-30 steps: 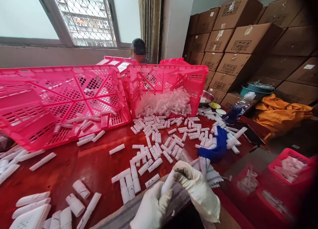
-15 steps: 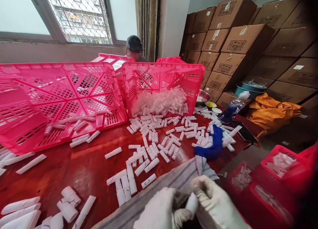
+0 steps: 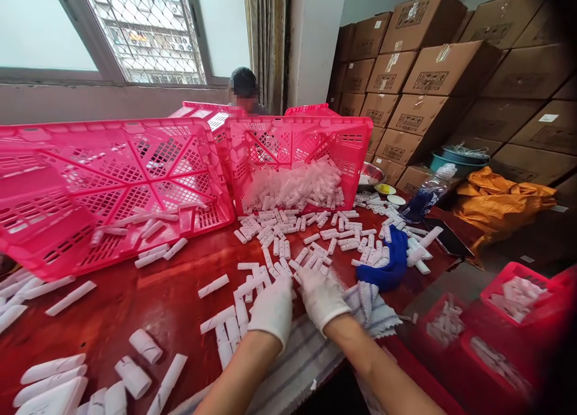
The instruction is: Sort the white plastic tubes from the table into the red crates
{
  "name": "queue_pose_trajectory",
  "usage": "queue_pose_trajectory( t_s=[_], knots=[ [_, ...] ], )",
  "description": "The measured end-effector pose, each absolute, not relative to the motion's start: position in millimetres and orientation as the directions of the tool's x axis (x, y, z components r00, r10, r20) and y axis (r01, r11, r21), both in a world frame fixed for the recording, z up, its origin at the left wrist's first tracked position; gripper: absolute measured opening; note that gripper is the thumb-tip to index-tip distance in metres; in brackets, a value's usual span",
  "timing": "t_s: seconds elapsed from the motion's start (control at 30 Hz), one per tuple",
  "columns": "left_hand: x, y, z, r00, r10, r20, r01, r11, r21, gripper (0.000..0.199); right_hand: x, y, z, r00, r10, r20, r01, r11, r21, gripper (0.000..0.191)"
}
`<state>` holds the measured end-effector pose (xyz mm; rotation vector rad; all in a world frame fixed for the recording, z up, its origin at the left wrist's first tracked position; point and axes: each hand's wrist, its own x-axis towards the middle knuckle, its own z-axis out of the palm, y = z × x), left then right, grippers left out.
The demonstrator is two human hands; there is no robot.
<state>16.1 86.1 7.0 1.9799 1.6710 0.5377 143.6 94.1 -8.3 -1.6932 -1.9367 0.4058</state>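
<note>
My left hand (image 3: 271,312), in a white glove, reaches over the table among the short white tubes (image 3: 282,250). Its fingers are curled closed, and their tips are hidden behind the hand. Close beside it, my right hand (image 3: 322,299), also gloved in white, has its fingers drawn together at the near edge of the same tubes. What either hand holds, if anything, is too hidden to make out. Many tubes carry a dark curved mark. A striped grey cloth (image 3: 315,358) lies beneath my wrists along the table edge.
Two pink crates (image 3: 175,124) lie tipped on the red table (image 3: 180,304), white pieces inside. To the right are a blue cloth (image 3: 390,265), a bottle (image 3: 426,196) and a phone (image 3: 448,239). Red bins (image 3: 491,295) stand lower right. Beyond are a person (image 3: 246,90) and stacked cartons (image 3: 419,78).
Both hands have moved forward from the table's near edge to the loose tubes. The white piece seen between them earlier no longer shows there.
</note>
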Motion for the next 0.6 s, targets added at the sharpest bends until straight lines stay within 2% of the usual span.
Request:
queue_pose_trajectory(
  t_s=[0.1,0.17,0.23,0.27,0.33,0.37,0.47,0.6],
  knots=[
    [13.3,83.8,7.0,0.124,0.992,0.006,0.687,-0.09,0.721,0.034,155.5,89.6,-22.5,-0.05,0.971,0.234,0.767,0.188,-0.613,0.031],
    [4.4,76.8,9.0,0.08,0.997,0.011,0.582,-0.056,0.811,0.028,163.7,82.8,-26.9,0.016,0.967,0.256,0.644,0.186,-0.743,0.03],
    [-4.5,68.0,8.3,0.032,0.999,-0.029,0.414,0.014,0.91,0.027,166.3,76.3,-24.8,0.134,0.96,0.245,0.308,0.195,-0.931,0.023],
    [-7.3,63.3,6.3,0.019,0.998,-0.062,0.316,0.053,0.947,0.031,165.1,73.5,-21.3,0.19,0.958,0.214,0.088,0.2,-0.976,0.024],
    [-7.4,53.5,0.1,0.019,0.993,-0.115,0.143,0.111,0.983,0.038,159.0,69.0,-11.7,0.249,0.961,0.117,-0.254,0.181,-0.95,0.036],
    [-4.8,48.2,-3.0,0.02,0.991,-0.132,0.067,0.13,0.989,0.041,154.9,67.1,-6.7,0.248,0.966,0.071,-0.331,0.154,-0.931,0.042],
    [8.5,31.2,-6.6,-0.006,0.983,-0.181,-0.089,0.18,0.98,0.048,142.4,61.5,2.7,0.243,0.97,-0.005,-0.401,0.096,-0.911,0.048],
    [22.7,13.9,-1.4,-0.016,0.981,-0.195,-0.094,0.193,0.977,0.049,133.9,55.8,-1.9,0.311,0.945,0.096,-0.296,0.193,-0.936,0.036]
  ],
)
